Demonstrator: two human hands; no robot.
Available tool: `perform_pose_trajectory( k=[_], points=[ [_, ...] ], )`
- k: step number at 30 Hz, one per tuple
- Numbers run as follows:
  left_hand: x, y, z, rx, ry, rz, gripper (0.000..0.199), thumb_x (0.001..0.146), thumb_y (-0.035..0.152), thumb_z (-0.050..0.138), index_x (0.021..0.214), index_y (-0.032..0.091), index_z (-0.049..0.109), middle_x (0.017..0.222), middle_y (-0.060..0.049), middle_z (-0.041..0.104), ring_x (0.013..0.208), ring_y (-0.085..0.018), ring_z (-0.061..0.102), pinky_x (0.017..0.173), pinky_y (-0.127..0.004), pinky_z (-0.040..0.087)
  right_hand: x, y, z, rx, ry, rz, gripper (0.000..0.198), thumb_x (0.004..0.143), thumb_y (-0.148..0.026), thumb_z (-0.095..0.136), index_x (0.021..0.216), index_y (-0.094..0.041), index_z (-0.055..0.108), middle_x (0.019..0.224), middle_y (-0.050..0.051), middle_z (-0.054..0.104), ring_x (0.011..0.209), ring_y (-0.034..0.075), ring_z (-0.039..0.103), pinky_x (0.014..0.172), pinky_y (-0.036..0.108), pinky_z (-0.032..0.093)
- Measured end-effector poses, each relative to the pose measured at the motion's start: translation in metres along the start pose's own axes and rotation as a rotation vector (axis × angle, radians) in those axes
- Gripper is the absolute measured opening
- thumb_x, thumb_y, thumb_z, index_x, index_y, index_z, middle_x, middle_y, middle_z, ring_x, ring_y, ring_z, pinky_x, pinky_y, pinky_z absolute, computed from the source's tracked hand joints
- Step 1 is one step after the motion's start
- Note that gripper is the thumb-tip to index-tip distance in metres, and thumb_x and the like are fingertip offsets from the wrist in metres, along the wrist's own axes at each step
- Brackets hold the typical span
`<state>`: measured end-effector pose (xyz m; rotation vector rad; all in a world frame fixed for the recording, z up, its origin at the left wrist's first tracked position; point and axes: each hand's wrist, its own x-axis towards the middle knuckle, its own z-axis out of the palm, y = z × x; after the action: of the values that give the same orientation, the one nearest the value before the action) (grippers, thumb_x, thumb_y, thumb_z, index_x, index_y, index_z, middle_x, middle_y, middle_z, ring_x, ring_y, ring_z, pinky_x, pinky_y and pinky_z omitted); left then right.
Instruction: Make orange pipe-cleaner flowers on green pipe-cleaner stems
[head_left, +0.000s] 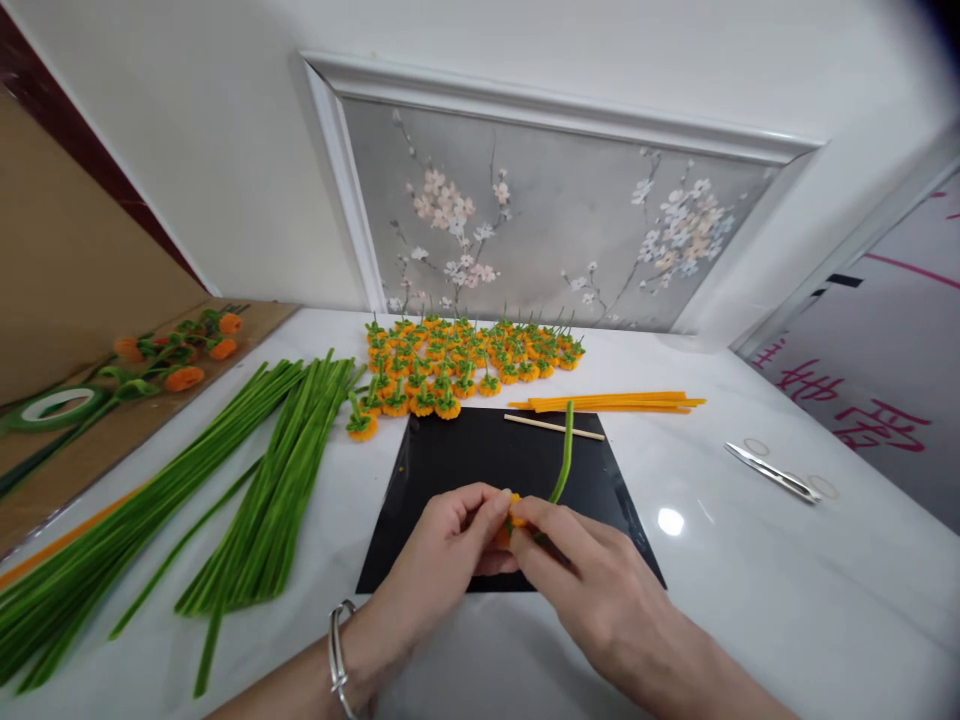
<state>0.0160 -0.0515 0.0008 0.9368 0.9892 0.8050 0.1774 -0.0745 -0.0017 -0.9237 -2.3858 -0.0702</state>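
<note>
Over the black mat, my left hand and my right hand meet with their fingertips closed on a small orange pipe-cleaner pumpkin. Most of it is hidden by the fingers. A green pipe cleaner sticks up from behind my right fingers, bent slightly; its lower end is covered, so how it joins the orange piece cannot be seen. A thin wooden stick lies across the mat's far edge.
Many finished orange pieces with green tops stand in rows behind the mat. Green pipe cleaners lie left, orange ones behind right. Thread snips lie far right. Green tape and orange flowers rest on cardboard.
</note>
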Motion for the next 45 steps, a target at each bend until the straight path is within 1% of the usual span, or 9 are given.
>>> perform_pose_trajectory(
  k=[8,12,17,21,25,31,34,37,45],
  points=[
    [-0.004,0.0,0.003,-0.099,0.01,-0.059,0.037,0.079,0.046,0.065,0.068,0.013,0.053,0.062,0.003,0.054,0.055,-0.006,0.053,0.058,-0.017,0.049,0.0,-0.002,0.01,0.015,0.008,-0.01,0.029,0.096,-0.013,0.036,0.084,-0.017,0.063,0.094,0.007,0.067,0.069,0.015,0.058,0.062,0.028,0.052],
    [-0.003,0.001,0.0,-0.127,0.004,-0.04,0.036,0.081,0.046,0.064,0.071,0.012,0.056,0.064,0.003,0.055,0.055,-0.006,0.055,0.057,-0.016,0.05,0.001,0.002,0.005,0.194,0.146,0.02,0.012,0.091,-0.018,0.051,0.093,-0.019,0.063,0.099,0.007,0.065,0.083,0.016,0.062,0.07,0.027,0.054],
    [-0.002,0.002,-0.004,-0.164,0.1,-0.072,0.032,0.082,0.045,0.063,0.077,0.013,0.059,0.076,-0.003,0.065,0.071,-0.014,0.069,0.061,-0.019,0.056,-0.004,0.014,-0.004,0.404,0.386,0.502,0.008,0.087,-0.025,0.058,0.093,-0.02,0.056,0.084,0.003,0.061,0.07,0.014,0.06,0.061,0.025,0.054],
    [0.0,0.001,-0.005,-0.237,0.113,-0.093,0.028,0.083,0.041,0.063,0.079,0.013,0.06,0.077,-0.002,0.066,0.074,-0.014,0.071,0.064,-0.018,0.057,-0.004,0.019,0.003,0.798,0.208,0.792,0.026,0.081,-0.036,0.064,0.098,-0.019,0.054,0.081,0.002,0.06,0.062,0.013,0.058,0.048,0.022,0.052],
    [0.0,0.0,-0.004,-0.113,0.076,-0.078,0.029,0.084,0.044,0.061,0.092,0.016,0.06,0.077,-0.001,0.066,0.067,-0.011,0.069,0.059,-0.016,0.055,-0.001,0.014,0.013,0.957,0.057,0.733,0.02,0.082,-0.037,0.062,0.089,-0.018,0.063,0.075,0.001,0.06,0.06,0.011,0.056,0.053,0.023,0.052],
    [0.0,-0.001,-0.008,0.008,-0.108,-0.024,0.035,0.089,0.048,0.05,0.101,0.017,0.058,0.077,-0.003,0.068,0.06,-0.01,0.067,0.055,-0.017,0.052,0.003,0.011,0.011,0.981,0.14,0.802,0.026,0.082,-0.042,0.062,0.075,-0.016,0.061,0.061,-0.002,0.056,0.052,0.009,0.052,0.051,0.022,0.049],
    [0.0,-0.001,-0.01,0.038,-0.227,0.032,0.039,0.083,0.029,0.064,0.12,0.021,0.052,0.081,0.0,0.066,0.064,-0.009,0.065,0.059,-0.019,0.052,0.004,0.012,0.005,1.016,0.164,0.845,0.032,0.079,-0.046,0.065,0.07,-0.016,0.058,0.056,-0.003,0.054,0.049,0.009,0.051,0.049,0.022,0.047],
    [0.0,-0.001,-0.011,0.071,-0.2,0.172,0.059,0.074,0.01,0.069,0.125,0.029,0.046,0.096,0.002,0.062,0.078,-0.011,0.063,0.067,-0.022,0.052,0.005,0.012,0.003,1.084,0.161,0.873,0.033,0.079,-0.047,0.065,0.069,-0.017,0.056,0.054,-0.003,0.055,0.048,0.009,0.05,0.05,0.022,0.045],
    [0.001,0.002,-0.009,0.166,-0.184,0.21,0.019,0.08,0.017,0.064,0.098,0.017,0.059,0.083,0.0,0.062,0.075,-0.011,0.057,0.067,-0.022,0.045,0.003,0.007,-0.002,0.949,0.203,0.71,0.018,0.084,-0.031,0.06,0.072,-0.018,0.061,0.057,-0.002,0.059,0.051,0.011,0.055,0.05,0.022,0.048]
  ],
)
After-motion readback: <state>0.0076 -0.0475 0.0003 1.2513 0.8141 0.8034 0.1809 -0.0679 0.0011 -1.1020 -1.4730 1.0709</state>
